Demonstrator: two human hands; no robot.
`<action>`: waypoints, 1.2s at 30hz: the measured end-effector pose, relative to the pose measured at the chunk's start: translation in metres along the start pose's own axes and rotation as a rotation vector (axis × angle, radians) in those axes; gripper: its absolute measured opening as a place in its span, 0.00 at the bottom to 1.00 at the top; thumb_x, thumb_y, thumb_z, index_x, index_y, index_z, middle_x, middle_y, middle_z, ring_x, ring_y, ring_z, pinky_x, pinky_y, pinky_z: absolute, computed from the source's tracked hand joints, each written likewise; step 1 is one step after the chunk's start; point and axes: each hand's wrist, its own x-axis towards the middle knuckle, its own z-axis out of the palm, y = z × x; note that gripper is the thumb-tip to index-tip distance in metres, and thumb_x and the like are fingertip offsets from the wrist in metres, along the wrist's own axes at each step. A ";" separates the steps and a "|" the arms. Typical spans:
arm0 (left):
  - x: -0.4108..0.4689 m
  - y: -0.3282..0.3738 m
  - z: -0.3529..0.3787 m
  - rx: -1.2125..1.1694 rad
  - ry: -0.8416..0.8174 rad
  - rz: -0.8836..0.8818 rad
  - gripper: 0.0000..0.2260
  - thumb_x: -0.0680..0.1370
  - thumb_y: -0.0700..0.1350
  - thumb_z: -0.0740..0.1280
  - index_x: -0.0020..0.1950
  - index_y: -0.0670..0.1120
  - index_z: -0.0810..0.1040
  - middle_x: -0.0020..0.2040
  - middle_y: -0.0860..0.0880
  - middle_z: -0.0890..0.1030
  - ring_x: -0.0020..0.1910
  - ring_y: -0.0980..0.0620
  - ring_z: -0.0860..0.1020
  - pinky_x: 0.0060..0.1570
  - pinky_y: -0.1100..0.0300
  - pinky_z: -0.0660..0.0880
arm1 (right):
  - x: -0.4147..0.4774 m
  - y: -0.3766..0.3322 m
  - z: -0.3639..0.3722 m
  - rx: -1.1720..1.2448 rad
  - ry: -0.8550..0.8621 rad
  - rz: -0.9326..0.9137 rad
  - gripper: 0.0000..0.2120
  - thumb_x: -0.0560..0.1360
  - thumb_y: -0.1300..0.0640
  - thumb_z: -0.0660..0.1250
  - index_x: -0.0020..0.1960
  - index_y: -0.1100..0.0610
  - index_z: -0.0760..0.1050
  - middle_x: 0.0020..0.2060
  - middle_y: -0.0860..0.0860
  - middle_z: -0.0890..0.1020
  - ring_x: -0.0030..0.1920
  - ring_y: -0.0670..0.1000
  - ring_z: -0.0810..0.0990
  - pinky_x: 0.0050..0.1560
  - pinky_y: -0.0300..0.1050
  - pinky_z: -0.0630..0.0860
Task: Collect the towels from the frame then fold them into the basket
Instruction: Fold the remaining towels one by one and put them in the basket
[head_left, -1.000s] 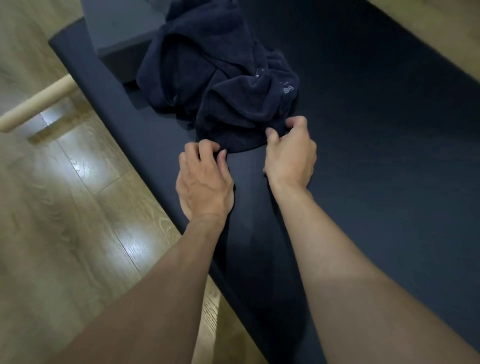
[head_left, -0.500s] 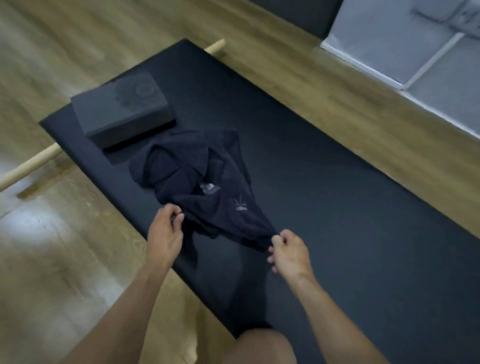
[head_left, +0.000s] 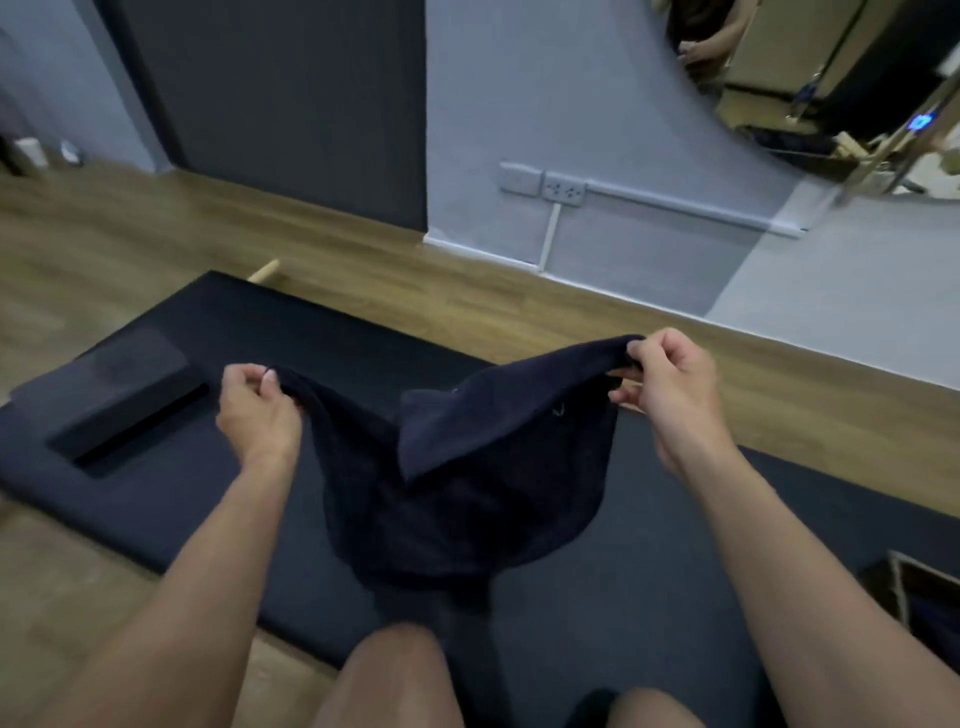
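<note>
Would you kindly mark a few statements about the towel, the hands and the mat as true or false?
1. The left hand and right hand each pinch an edge of the towel. True.
2. The towel is neatly folded. False: it hangs rumpled between the hands.
3. The dark block sits on the mat. True.
4. The towel covers the block. False: they are apart.

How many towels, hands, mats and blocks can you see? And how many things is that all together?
Towels: 1, the dark blue towel, held up over the mat
Hands: 2, the left hand and the right hand, each pinching the towel
Mats: 1, the black mat
Blocks: 1, the dark block
Total: 5
</note>
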 end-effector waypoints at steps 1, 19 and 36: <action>-0.005 0.017 0.005 0.009 0.006 0.019 0.02 0.83 0.42 0.60 0.50 0.48 0.70 0.50 0.48 0.76 0.50 0.48 0.76 0.54 0.58 0.73 | -0.001 -0.009 -0.010 0.015 0.019 -0.020 0.14 0.77 0.64 0.60 0.34 0.54 0.65 0.34 0.49 0.76 0.34 0.48 0.79 0.30 0.41 0.74; -0.003 0.068 0.033 -0.188 0.089 -0.216 0.01 0.84 0.44 0.57 0.53 0.49 0.67 0.53 0.48 0.73 0.33 0.49 0.81 0.35 0.58 0.81 | 0.041 -0.032 -0.115 0.347 0.619 0.067 0.08 0.77 0.64 0.61 0.39 0.56 0.70 0.36 0.52 0.77 0.25 0.47 0.78 0.40 0.41 0.78; -0.102 0.182 0.071 -0.097 -0.318 0.580 0.03 0.82 0.44 0.60 0.50 0.49 0.72 0.46 0.47 0.78 0.46 0.47 0.76 0.49 0.54 0.72 | 0.019 -0.046 -0.155 -0.432 0.321 0.143 0.09 0.75 0.57 0.69 0.37 0.56 0.74 0.40 0.60 0.84 0.40 0.58 0.83 0.52 0.60 0.81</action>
